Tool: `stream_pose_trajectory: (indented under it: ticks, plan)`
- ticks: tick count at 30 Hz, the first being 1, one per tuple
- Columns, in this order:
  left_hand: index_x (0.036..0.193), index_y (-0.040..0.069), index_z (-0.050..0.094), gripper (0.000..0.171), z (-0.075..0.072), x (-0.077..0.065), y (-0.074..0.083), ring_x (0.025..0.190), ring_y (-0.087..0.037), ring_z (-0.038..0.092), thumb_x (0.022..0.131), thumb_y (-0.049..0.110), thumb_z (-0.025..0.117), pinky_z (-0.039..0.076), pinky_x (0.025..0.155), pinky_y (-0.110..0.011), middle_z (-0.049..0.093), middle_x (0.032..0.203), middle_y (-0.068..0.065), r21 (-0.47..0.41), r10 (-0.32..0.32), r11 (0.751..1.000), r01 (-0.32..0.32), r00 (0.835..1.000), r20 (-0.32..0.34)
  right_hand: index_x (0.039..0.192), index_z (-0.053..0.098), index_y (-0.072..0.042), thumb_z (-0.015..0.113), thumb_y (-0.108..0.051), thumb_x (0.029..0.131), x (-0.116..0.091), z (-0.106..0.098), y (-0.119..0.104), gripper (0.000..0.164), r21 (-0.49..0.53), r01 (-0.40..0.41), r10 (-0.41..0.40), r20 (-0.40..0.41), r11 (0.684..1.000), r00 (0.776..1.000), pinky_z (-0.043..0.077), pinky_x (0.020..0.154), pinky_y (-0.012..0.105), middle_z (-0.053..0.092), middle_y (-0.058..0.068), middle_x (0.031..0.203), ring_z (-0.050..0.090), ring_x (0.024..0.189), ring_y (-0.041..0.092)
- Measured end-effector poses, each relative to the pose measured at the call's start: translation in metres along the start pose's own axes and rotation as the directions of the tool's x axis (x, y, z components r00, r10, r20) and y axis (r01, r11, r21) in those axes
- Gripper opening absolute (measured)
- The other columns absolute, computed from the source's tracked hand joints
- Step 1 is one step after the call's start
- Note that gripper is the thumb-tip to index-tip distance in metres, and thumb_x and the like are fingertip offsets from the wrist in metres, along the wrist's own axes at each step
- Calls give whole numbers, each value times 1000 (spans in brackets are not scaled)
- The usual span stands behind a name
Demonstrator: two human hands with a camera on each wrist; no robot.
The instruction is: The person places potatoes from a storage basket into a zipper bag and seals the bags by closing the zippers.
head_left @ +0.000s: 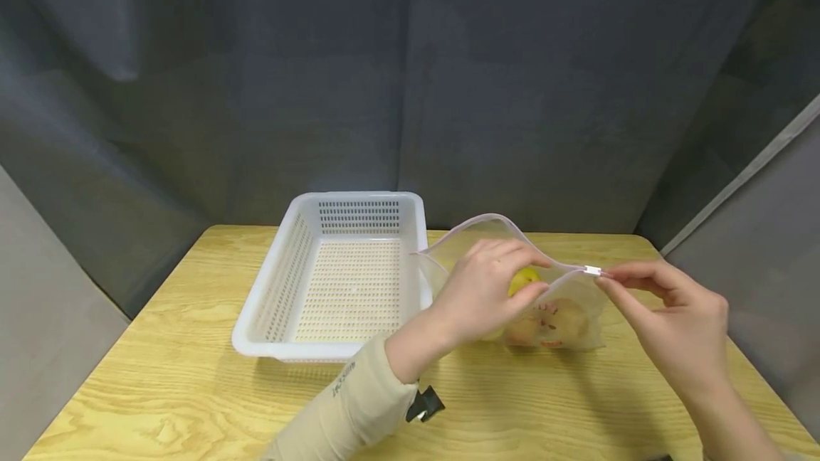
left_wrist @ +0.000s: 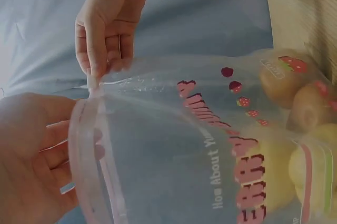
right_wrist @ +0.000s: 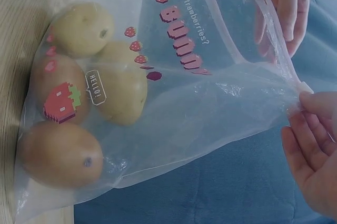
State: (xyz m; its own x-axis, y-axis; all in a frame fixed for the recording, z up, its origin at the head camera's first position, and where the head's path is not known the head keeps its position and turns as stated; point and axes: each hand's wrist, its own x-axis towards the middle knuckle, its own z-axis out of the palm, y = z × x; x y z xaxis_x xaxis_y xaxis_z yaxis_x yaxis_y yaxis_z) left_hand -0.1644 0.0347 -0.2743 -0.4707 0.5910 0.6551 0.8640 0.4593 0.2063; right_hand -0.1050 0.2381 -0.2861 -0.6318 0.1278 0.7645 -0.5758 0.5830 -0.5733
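A translucent slider zipper bag [head_left: 573,326], printed with strawberries and pink letters, stands on the table with its mouth partly open. Several rounded yellow and orange-brown fruits [right_wrist: 60,154] lie in its bottom. My right hand [head_left: 679,319] pinches the bag's top corner right beside the white slider [head_left: 592,270]. At the mouth, my left hand [head_left: 487,290] has its thumb and fingers spread apart, the fingertips right at the zipper rim [left_wrist: 84,145]. Through the film in the left wrist view, some of its fingertips show faintly.
A white perforated plastic basket [head_left: 329,351] stands left of the bag, its right rim close to the bag's left corner. Both rest on a wooden table [head_left: 192,390]. Dark grey curtain [head_left: 307,77] hangs behind the table's back edge.
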Motion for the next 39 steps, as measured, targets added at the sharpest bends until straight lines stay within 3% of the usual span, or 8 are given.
stream_pose_trajectory:
  ticks: [5,11,21,26,34,39]
  plan:
    - [99,18,66,17,1,3,4,97,-4,57,85,28,62,35,95,-19,64,98,9,17,20,1000,-20,1000,-21,77,66,9,69,22,59,1,2,-5,22,34,46,-46,-13,998,999,44,59,5,67,-9,75,62,70,-2]
    - [101,20,66,19,0,13,14,101,-4,55,87,30,60,34,94,-18,63,101,10,47,48,998,-49,999,22,76,66,9,69,22,60,2,4,-11,22,19,64,-64,-2,998,998,44,58,5,67,-11,76,62,72,-4]
    - [99,23,66,16,9,22,13,95,2,54,86,30,62,33,88,-14,64,96,15,-35,12,999,-10,998,63,76,67,7,70,23,58,2,5,-7,24,16,71,-71,10,997,997,45,64,5,68,-8,75,62,72,-4]
    - [97,25,66,14,13,24,13,91,5,53,87,32,59,30,83,-13,63,94,18,20,13,1000,-15,997,75,75,67,5,71,22,57,2,7,-6,25,-4,88,-88,24,996,996,44,64,5,67,-8,74,62,72,-4]
    - [96,25,67,14,15,22,13,95,3,55,88,32,58,32,88,-15,65,95,18,31,18,999,-20,998,64,75,68,2,72,22,56,3,7,-2,28,-53,132,-130,42,990,991,43,68,6,66,-10,74,60,73,-7]
    - [96,26,67,14,13,24,15,96,3,55,89,33,56,31,92,-16,64,94,18,94,44,994,-50,997,64,76,69,-1,72,20,58,3,4,1,28,-70,129,-125,58,989,991,42,69,6,66,-12,75,60,74,-8]
